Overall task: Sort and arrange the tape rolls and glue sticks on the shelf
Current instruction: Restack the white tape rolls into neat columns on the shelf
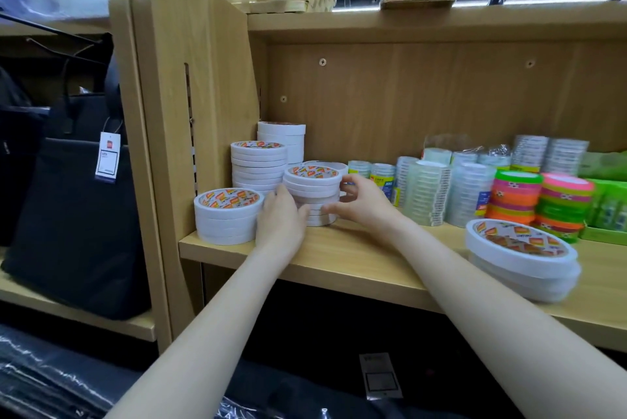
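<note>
The wooden shelf (356, 262) lies under both hands. Between them stands a stack of white tape rolls (312, 196), gripped by the left hand (280, 220) on one side and the right hand (361, 201), fingers curled, on the other. Clear tape rolls (427, 191) stand beyond the right hand.

No text can be read with certainty. The white tape rolls with orange-and-yellow paper labels (229, 200) carry a red logo, but its letters are too blurred. The white hang tag on the black bag (108, 157) has print too small to read.
</note>
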